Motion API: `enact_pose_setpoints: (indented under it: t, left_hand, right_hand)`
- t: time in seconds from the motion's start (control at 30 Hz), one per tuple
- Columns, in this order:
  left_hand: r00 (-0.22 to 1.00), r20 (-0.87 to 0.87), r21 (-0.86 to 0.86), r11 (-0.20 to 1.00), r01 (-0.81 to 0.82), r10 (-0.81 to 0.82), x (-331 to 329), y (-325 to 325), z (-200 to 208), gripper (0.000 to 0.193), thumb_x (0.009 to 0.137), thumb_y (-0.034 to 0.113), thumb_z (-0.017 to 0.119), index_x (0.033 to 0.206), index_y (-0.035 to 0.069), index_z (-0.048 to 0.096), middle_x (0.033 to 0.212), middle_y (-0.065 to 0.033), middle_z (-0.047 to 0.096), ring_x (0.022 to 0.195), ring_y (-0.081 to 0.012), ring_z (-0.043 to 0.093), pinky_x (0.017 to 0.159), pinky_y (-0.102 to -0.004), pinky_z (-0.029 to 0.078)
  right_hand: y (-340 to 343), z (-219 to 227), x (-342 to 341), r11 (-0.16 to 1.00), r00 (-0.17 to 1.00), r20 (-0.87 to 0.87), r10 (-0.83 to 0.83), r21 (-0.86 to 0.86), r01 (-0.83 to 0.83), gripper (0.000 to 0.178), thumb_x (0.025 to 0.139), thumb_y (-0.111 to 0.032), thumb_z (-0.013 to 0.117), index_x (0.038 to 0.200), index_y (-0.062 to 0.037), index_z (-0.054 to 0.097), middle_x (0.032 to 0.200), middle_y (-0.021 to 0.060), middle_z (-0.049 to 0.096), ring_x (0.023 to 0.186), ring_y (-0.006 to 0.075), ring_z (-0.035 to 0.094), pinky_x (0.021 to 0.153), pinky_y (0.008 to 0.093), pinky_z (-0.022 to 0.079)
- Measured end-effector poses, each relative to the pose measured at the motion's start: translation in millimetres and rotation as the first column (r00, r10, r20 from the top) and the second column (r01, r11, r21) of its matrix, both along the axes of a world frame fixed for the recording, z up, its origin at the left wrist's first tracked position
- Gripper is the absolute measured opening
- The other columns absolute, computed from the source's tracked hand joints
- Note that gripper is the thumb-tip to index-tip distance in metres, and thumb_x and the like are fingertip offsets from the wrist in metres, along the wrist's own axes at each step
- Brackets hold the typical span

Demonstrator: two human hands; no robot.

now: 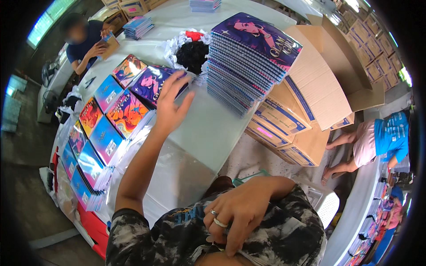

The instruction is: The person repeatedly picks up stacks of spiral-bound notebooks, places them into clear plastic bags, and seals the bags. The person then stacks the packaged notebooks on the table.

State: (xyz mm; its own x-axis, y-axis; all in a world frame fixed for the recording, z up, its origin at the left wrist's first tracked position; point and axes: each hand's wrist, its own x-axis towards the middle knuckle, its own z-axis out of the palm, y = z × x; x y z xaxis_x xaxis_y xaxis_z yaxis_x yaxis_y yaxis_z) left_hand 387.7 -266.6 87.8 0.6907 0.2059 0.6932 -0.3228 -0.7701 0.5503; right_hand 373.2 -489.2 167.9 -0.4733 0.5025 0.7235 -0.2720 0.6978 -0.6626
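My left hand [171,104] reaches out over the white table [208,133], fingers spread, touching the edge of a purple-covered notebook [153,83] in the rows of colourful notebooks [106,128]. Nothing is gripped in it. My right hand [237,213], wearing rings, rests against my black-and-white patterned shirt near my waist, fingers curled at the fabric; whether it holds anything I cannot tell. A tall stack of spiral notebooks [248,62] with a purple illustrated cover stands just right of my left hand.
A black tangled bundle in white plastic [191,53] lies behind the hand. Cardboard boxes [306,106] stand at the table's right. One person sits at the far left [86,42] holding a book; another in blue [381,142] bends at the right. More notebook stacks [137,26] lie farther back.
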Motion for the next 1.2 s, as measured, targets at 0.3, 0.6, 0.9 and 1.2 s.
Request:
enact_pose_setpoints:
  t: [0.3, 0.6, 0.9, 1.2]
  left_hand:
    - [0.988, -0.109, -0.411, 0.900, -0.145, 0.109, -184, -28, -21, 0.020, 0.085, 0.004, 0.060, 0.104, -0.002, 0.059, 0.100, -0.0112, 0.063, 0.086, -0.0157, 0.059, 0.079, -0.0291, 0.046]
    - [0.917, -0.343, -0.464, 0.812, -0.355, 0.204, -249, -70, -47, 0.021, 0.090, 0.002, 0.052, 0.109, -0.005, 0.056, 0.104, -0.0131, 0.061, 0.095, -0.0196, 0.060, 0.083, -0.0315, 0.049]
    - [0.925, -0.236, -0.268, 0.895, -0.358, 0.299, -200, -20, -11, 0.023, 0.091, 0.007, 0.053, 0.111, -0.003, 0.058, 0.103, -0.0123, 0.062, 0.097, -0.0195, 0.059, 0.089, -0.0312, 0.044]
    - [0.711, -0.489, 0.140, 0.850, -0.508, 0.506, -102, 135, -105, 0.054, 0.079, 0.024, 0.067, 0.127, 0.007, 0.047, 0.126, -0.0197, 0.049, 0.117, -0.0317, 0.047, 0.095, -0.0368, 0.040]
  right_hand:
    - [-11, 18, -67, 0.752, 0.540, -0.576, -0.614, -0.220, 0.621, 0.008, 0.079, -0.001, 0.064, 0.082, 0.0060, 0.062, 0.075, 0.0108, 0.061, 0.061, 0.0218, 0.056, 0.051, 0.0292, 0.045]
    - [-9, 8, -135, 0.953, 0.811, -0.517, -0.272, -0.028, 0.302, 0.007, 0.080, -0.005, 0.057, 0.076, 0.0008, 0.059, 0.075, 0.0093, 0.061, 0.064, 0.0204, 0.056, 0.057, 0.0316, 0.044]
    - [26, -16, -121, 0.994, 0.926, -0.364, 0.101, 0.078, -0.077, 0.012, 0.081, -0.009, 0.051, 0.071, -0.0045, 0.056, 0.075, 0.0078, 0.061, 0.067, 0.0190, 0.056, 0.063, 0.0341, 0.043]
    - [212, -139, 42, 0.338, 0.321, 0.528, -0.786, -0.067, 0.939, 0.028, 0.073, -0.009, 0.063, 0.101, -0.0050, 0.064, 0.093, 0.0136, 0.064, 0.090, 0.0263, 0.060, 0.084, 0.0379, 0.045]
